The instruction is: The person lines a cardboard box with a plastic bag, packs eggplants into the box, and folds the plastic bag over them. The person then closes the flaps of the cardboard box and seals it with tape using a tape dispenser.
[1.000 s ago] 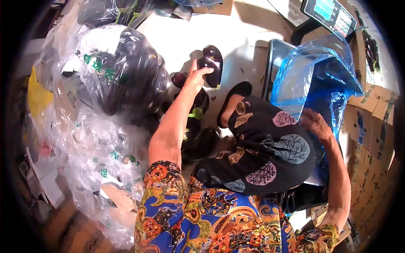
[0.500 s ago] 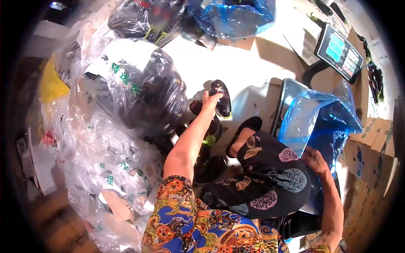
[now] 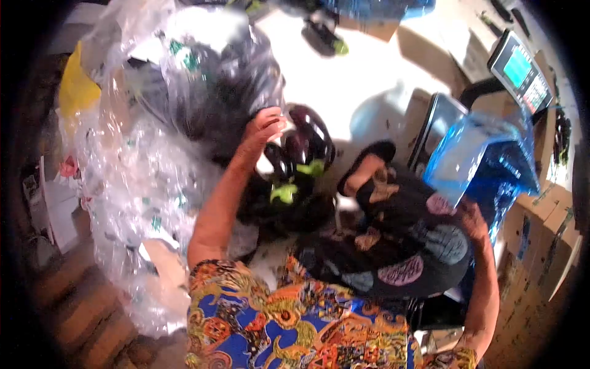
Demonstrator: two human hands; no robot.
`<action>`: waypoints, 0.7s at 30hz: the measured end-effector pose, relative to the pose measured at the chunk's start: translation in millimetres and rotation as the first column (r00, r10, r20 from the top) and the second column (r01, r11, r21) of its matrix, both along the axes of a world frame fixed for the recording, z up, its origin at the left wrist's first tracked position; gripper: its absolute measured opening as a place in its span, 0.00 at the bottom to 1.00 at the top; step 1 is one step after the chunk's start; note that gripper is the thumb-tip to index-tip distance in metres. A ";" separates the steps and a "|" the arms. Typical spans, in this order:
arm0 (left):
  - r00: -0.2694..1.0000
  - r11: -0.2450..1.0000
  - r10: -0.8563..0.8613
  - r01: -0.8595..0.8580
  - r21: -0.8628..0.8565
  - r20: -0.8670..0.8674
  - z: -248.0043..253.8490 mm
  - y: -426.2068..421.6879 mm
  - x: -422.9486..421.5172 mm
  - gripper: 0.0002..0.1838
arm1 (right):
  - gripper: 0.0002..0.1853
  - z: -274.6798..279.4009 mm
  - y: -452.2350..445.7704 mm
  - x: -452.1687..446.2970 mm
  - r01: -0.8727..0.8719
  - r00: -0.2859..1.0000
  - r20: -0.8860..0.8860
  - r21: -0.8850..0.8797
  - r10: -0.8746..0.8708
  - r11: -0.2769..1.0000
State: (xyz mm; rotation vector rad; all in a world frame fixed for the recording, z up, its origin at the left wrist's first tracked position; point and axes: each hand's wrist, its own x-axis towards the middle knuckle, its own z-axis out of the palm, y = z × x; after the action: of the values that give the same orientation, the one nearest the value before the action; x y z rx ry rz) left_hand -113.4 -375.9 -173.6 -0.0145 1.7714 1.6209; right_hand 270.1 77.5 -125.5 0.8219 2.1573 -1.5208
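My left hand point(image 3: 265, 127) is beside the full clear bag point(image 3: 230, 86), at the left edge of a pile of dark eggplants point(image 3: 310, 138). Its fingers are curled together, and what lies under them is hidden. Green stems show among the piled eggplants. Farther up on the white floor is a blurred single eggplant point(image 3: 321, 35), apart from my left hand. On the right, my right hand point(image 3: 473, 220) is closed on the near edge of the blue plastic bag point(image 3: 507, 163), whose mouth gapes open.
A scale with a lit display point(image 3: 517, 69) stands at the upper right, its platform point(image 3: 437, 126) partly behind the blue bag. Crumpled clear plastic point(image 3: 153, 184) covers the left side. Cardboard point(image 3: 541, 246) lies at the right. My leg in dark patterned cloth point(image 3: 399, 227) is in the middle.
My left hand has let go of the eggplant it held and moved left toward the full bag. That eggplant now appears farther up. My right hand stays at the blue bag; the view has shifted.
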 end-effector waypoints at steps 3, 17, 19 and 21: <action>0.894 0.873 -0.448 0.440 -0.210 0.007 19.1 -49.2 39.4 0.41 | 0.04 11.3 -5.0 -11.5 -0.010 1.000 0.003 0.085 0.009 0.996; 0.497 0.441 -0.845 0.440 -0.782 -0.196 -49.3 -112.2 115.2 0.48 | 0.13 32.1 -16.2 -16.7 -0.070 0.994 0.091 0.178 0.054 0.982; 0.344 0.078 -0.936 0.407 -0.910 0.073 -35.0 -115.3 139.3 0.53 | 0.15 25.9 -14.9 -8.2 0.016 0.998 0.052 0.113 -0.022 0.993; 0.288 -0.020 -0.950 0.320 -0.947 0.118 -37.4 -116.6 157.7 0.55 | 0.17 35.0 -18.8 -18.6 -0.056 0.998 0.044 0.136 0.051 0.989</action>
State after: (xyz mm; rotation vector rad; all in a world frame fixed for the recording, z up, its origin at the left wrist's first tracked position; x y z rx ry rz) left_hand 44.3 -492.4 -210.9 0.9454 2.2599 -0.3499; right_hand 251.5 58.7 -90.5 0.8243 2.2551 -1.3306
